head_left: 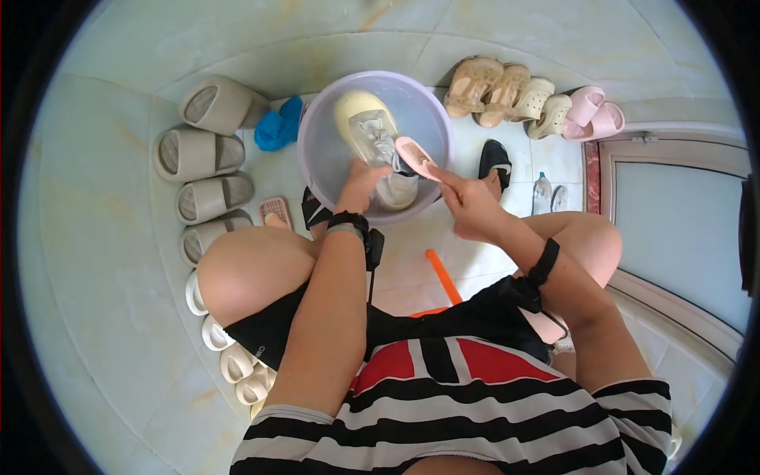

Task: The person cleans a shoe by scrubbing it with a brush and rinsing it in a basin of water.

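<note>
A sneaker [366, 131] with a cream toe and grey upper with laces lies in a lavender basin [445, 170] of cloudy water. My left hand [366, 184] grips the sneaker near its middle, fingers partly hidden behind it. In my right hand [475, 202] is a pink scrubbing brush [413, 154], held by its handle. The brush head sits over the sneaker's lace and opening area; I cannot tell whether its bristles touch.
Beige slippers [196, 154] line the left wall. Clogs and sandals [532, 99] and pink slides [594, 115] stand at the back right. A blue plastic bag [277, 127], another pink brush [275, 210], a clear bottle [541, 194] and an orange bar [443, 275] are on or near the floor.
</note>
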`<action>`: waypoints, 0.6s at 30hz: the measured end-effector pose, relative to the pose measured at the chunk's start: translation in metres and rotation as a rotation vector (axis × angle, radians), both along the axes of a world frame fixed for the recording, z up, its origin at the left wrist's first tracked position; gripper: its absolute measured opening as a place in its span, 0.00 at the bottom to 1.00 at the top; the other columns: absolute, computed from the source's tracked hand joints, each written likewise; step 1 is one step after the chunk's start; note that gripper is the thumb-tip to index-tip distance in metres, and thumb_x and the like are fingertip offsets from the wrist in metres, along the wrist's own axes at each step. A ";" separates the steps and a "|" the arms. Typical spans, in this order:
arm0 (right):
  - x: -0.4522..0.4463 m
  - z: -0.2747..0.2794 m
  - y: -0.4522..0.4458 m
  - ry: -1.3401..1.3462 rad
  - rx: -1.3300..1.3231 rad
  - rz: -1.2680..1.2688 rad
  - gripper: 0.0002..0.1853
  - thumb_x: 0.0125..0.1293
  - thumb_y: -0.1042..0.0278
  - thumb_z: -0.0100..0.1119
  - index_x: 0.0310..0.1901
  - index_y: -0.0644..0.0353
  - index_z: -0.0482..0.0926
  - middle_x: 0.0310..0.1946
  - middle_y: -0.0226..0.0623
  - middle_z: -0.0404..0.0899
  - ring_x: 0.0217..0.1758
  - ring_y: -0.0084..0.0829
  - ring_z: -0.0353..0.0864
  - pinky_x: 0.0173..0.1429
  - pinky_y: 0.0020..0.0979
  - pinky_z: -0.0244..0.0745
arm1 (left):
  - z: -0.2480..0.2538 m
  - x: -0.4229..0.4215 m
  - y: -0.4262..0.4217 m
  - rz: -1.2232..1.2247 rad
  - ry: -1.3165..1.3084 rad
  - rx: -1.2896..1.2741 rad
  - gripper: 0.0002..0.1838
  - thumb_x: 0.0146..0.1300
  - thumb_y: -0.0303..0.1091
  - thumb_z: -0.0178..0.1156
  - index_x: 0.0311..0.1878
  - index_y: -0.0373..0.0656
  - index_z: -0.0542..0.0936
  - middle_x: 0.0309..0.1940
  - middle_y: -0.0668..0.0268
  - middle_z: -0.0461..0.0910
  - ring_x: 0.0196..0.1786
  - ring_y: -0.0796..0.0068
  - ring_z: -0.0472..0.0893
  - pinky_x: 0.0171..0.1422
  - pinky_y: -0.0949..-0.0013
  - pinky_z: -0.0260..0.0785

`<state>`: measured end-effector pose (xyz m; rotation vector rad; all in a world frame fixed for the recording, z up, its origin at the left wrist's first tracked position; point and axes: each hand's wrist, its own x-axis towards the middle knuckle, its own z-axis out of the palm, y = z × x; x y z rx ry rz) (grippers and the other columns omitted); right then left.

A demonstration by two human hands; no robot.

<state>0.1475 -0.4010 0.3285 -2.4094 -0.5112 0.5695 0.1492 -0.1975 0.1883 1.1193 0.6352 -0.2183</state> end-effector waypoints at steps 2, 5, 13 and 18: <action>-0.001 0.001 0.000 0.054 -0.037 0.000 0.20 0.68 0.69 0.49 0.62 0.53 0.71 0.26 0.56 0.77 0.27 0.53 0.78 0.34 0.45 0.73 | 0.003 0.001 -0.004 -0.072 0.122 0.261 0.23 0.43 0.23 0.62 0.47 0.28 0.76 0.41 0.56 0.79 0.44 0.62 0.80 0.45 0.61 0.72; -0.006 -0.011 -0.008 0.104 0.071 -0.008 0.21 0.68 0.69 0.49 0.62 0.51 0.71 0.26 0.56 0.77 0.28 0.54 0.79 0.34 0.46 0.73 | -0.013 0.011 -0.001 -0.249 0.161 0.286 0.24 0.45 0.22 0.62 0.49 0.28 0.74 0.42 0.55 0.79 0.47 0.62 0.80 0.48 0.63 0.71; 0.044 -0.062 0.026 -0.326 0.003 0.044 0.20 0.66 0.65 0.49 0.60 0.47 0.72 0.26 0.52 0.79 0.29 0.54 0.79 0.32 0.48 0.74 | 0.021 0.010 -0.014 -0.054 -0.067 0.243 0.20 0.51 0.23 0.60 0.50 0.30 0.75 0.45 0.58 0.79 0.47 0.67 0.77 0.50 0.65 0.69; 0.054 -0.062 0.059 -0.263 0.041 0.066 0.21 0.67 0.66 0.48 0.61 0.47 0.72 0.29 0.52 0.79 0.31 0.54 0.79 0.35 0.49 0.74 | -0.026 0.010 -0.015 -0.142 0.057 0.176 0.19 0.55 0.26 0.59 0.52 0.33 0.75 0.45 0.58 0.79 0.46 0.66 0.77 0.50 0.65 0.69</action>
